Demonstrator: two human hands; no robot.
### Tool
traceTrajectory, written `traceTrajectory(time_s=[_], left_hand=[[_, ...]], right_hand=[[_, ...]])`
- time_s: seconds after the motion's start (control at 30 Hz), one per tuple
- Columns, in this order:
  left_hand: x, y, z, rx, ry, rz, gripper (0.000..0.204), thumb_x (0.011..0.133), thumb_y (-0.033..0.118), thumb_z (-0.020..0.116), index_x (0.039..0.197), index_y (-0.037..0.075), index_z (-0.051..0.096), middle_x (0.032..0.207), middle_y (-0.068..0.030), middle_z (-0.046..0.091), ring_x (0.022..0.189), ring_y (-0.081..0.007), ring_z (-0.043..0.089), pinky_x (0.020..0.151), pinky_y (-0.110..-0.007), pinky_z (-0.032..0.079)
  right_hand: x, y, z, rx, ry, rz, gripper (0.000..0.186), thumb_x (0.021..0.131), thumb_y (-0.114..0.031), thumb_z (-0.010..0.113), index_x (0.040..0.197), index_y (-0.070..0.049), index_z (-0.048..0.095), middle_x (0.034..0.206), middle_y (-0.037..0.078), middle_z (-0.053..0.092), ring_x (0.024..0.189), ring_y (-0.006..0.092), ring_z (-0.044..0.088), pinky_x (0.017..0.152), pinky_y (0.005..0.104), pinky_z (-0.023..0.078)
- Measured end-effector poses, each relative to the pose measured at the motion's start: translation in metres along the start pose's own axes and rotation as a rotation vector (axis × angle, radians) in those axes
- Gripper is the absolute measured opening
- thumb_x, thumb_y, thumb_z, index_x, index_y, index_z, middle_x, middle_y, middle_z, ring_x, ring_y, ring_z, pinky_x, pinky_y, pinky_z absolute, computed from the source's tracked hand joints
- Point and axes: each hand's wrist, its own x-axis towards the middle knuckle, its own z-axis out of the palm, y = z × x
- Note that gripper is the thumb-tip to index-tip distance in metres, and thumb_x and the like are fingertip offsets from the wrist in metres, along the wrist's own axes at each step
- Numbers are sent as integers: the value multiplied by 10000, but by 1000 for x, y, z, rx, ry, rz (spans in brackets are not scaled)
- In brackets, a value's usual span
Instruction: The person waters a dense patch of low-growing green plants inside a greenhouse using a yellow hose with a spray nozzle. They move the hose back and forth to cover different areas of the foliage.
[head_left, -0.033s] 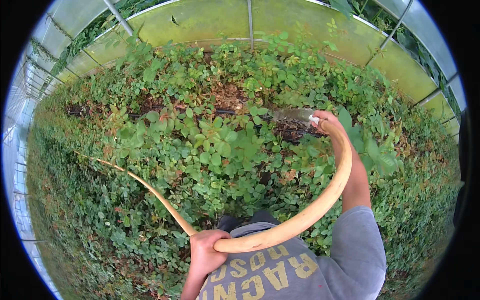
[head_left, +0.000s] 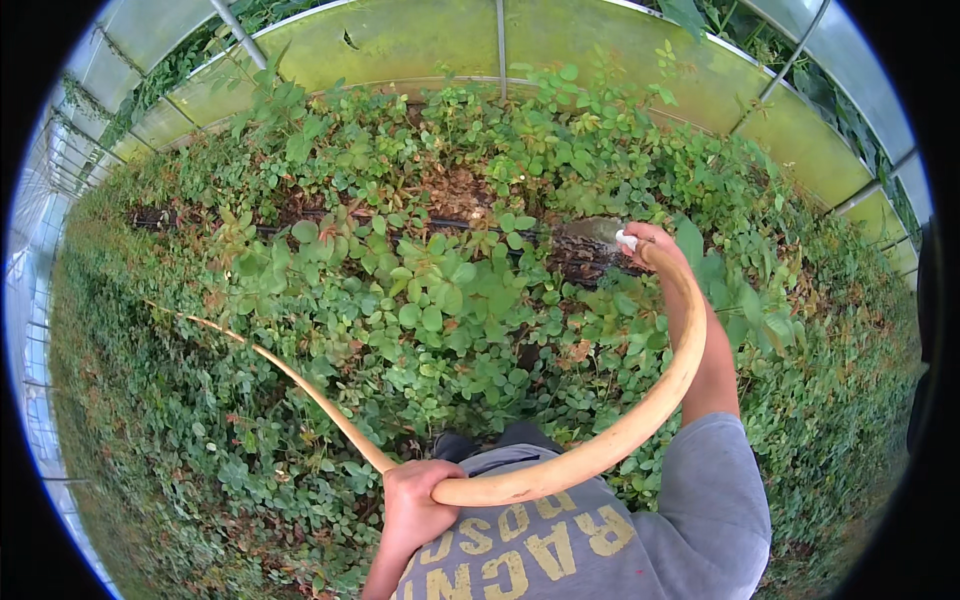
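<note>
A thick tan hose runs in a wide curve from one of my hands to the other. Close to my body, my left hand is wrapped round it; beyond that hand the hose trails off over the plants to the far left. My right hand, reached out ahead, grips the hose's end, where a white nozzle sticks out. Water sprays leftward from the nozzle onto dark soil between leafy plants. Some fingers of my right hand are hidden behind the hose.
Dense low green plants surround me on all sides. A thin black pipe lies along a strip of soil and dry leaves. Behind stands a yellow-green greenhouse side panel with metal posts.
The spray looks shorter and points a little lower than before. The nozzle and my right hand have shifted very slightly; both hands keep their hold on the hose.
</note>
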Motion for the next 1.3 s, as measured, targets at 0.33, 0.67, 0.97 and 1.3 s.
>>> traceTrajectory(time_s=[0.33, 0.67, 0.97, 1.3], left_hand=[[5, -27, -52, -149, -95, -156, 167, 699, 77, 706, 852, 15, 678, 770, -178, 684, 743, -288, 693, 662, -371, 525], [14, -45, -55, -147, -148, -107, 183, 723, 76, 691, 901, 35, 697, 771, -156, 688, 722, -262, 684, 663, -355, 520], [12, -57, -36, -23, -96, 13, 141, 601, 10, 679, 732, 58, 659, 670, -107, 650, 644, -301, 646, 608, -366, 503], [5, -52, -47, -28, -33, -25, 179, 581, -32, 665, 734, 62, 653, 667, -91, 650, 626, -283, 642, 591, -358, 498]], right_hand=[[10, -6, 31, 34, 210, 174, 180, 911, -57, 507, 1033, -124, 622, 900, 73, 665, 723, 110, 632, 504, 218, 465], [16, 20, 41, 389, 30, 19, 128, 908, -84, 529, 1022, -53, 578, 906, 110, 648, 748, 145, 631, 454, 206, 442], [-14, 38, -16, 323, 205, 53, 151, 933, -152, 489, 1010, -40, 554, 845, 85, 663, 566, 118, 620, 350, 185, 413], [48, 46, 21, 523, 25, 70, 191, 907, -146, 535, 972, 32, 515, 822, 148, 634, 614, 200, 655, 347, 233, 462]])
